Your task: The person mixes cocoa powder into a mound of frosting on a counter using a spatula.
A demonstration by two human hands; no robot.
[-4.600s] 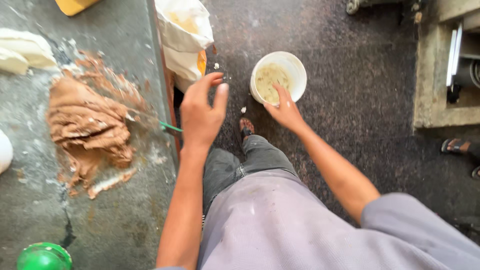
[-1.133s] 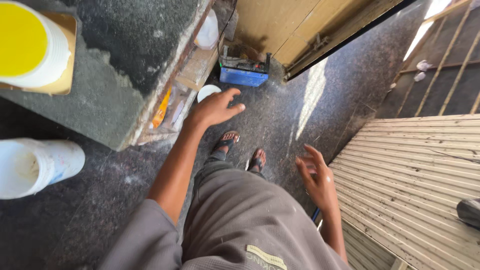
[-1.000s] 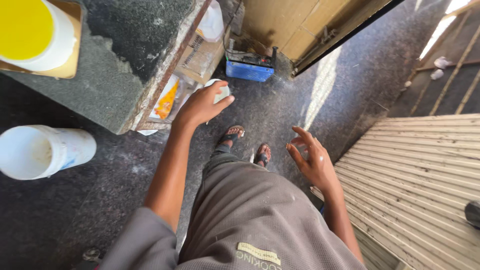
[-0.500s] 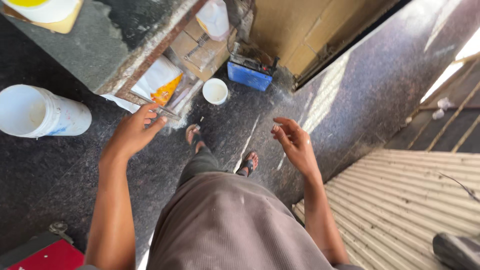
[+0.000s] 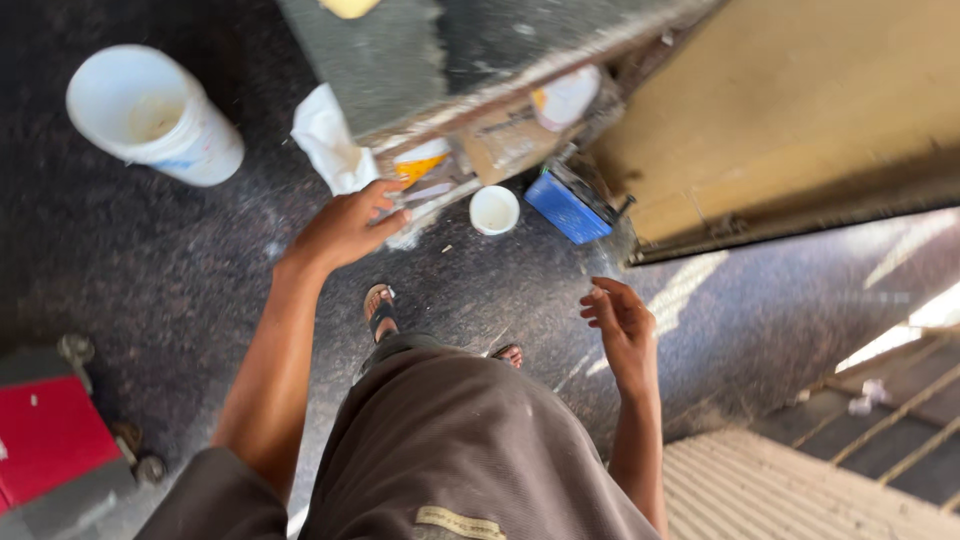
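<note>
My left hand (image 5: 343, 226) is stretched forward over the dark speckled floor, fingers apart and empty, close to a white-and-yellow packet (image 5: 418, 163) under the stone counter (image 5: 440, 50). A crumpled white bag (image 5: 330, 140) lies just left of that hand. My right hand (image 5: 620, 322) hangs lower to the right, fingers loosely curled, holding nothing. A small white bowl (image 5: 494, 209) stands on the floor between the two hands. My sandalled feet (image 5: 380, 308) show below, above my grey apron.
A white bucket (image 5: 150, 112) lies on the floor at upper left. A blue box (image 5: 567, 207) sits beside a tan wooden panel (image 5: 800, 110). A red wheeled thing (image 5: 50, 435) is at lower left. A ribbed metal sheet (image 5: 790, 490) is at lower right.
The view has swung from the counter with brown dough to the floor beside it. I have stepped along; my left hand has come nearer the packets under the counter, both hands still empty.
</note>
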